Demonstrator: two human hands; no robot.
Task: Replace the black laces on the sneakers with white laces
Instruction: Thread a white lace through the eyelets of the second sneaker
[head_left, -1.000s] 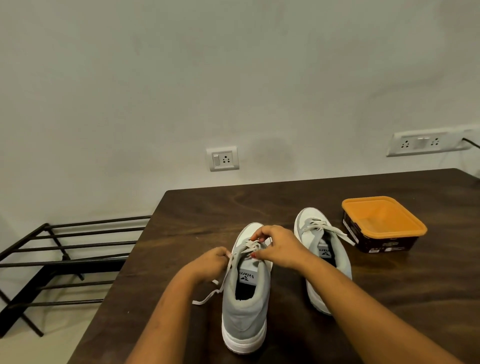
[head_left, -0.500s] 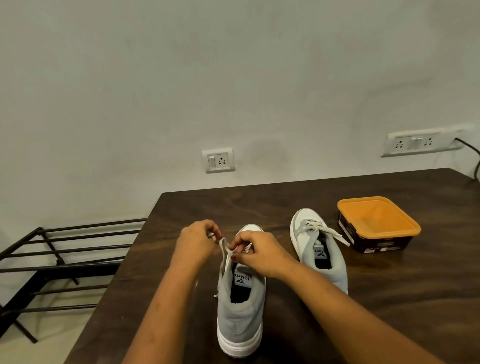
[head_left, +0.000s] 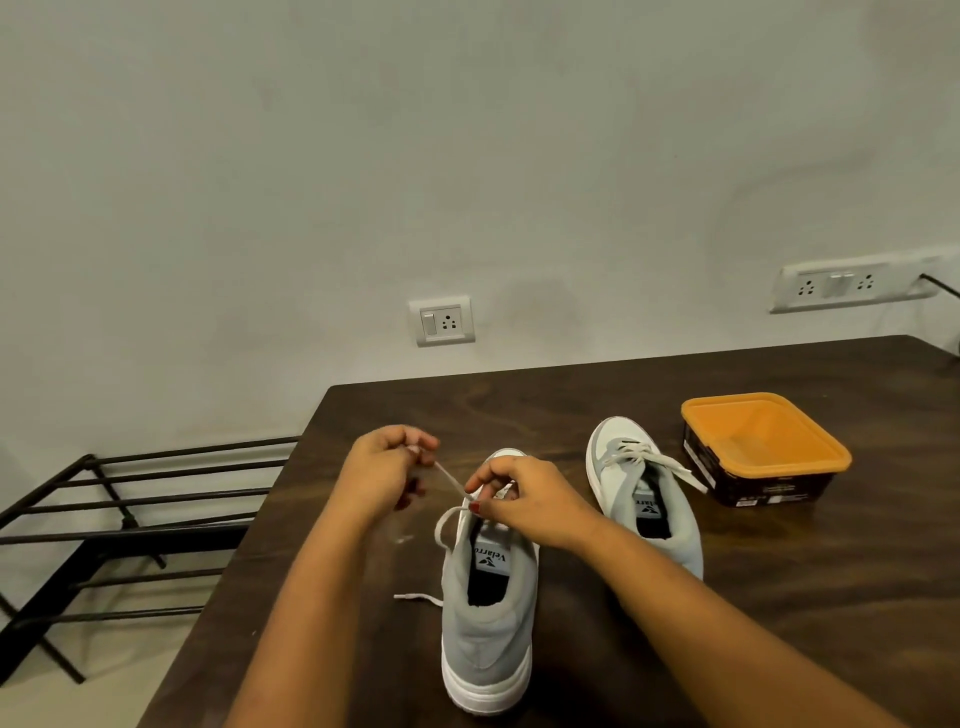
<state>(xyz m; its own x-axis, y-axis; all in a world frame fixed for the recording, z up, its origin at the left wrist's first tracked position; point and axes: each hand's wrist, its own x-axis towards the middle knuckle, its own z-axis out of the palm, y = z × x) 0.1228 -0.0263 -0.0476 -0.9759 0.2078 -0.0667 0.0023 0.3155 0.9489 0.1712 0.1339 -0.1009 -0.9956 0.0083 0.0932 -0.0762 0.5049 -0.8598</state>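
A white lace (head_left: 451, 482) runs taut from the top eyelets of the near grey sneaker (head_left: 488, 634). The shoe stands on its sole at the front middle of a dark wooden tabletop (head_left: 779, 613), heel toward the viewer. The left hand (head_left: 382, 467) draws one stretch of the lace up and to the left, its grip clenched around the lace. The right hand (head_left: 530, 506) sits over the shoe's tongue, its grip pinching the same lace where it leaves the shoe. A slack loop hangs at the shoe's left side, and a loose lace tip lies on the tabletop beside it. No black lace is visible.

This looks like the final tightening or first knot on this shoe. To do it well, the right pinch should pin the crossing against the tongue while the left draws evenly, so both ends finish at similar lengths.

Just to the right stands the second sneaker (head_left: 647, 499), laced in white and tied. Beyond it sits a dark tub (head_left: 763, 441) with an orange lid. Behind is a pale wall (head_left: 467, 156) with a socket (head_left: 445, 321), and to the left a black metal rack (head_left: 130, 519)
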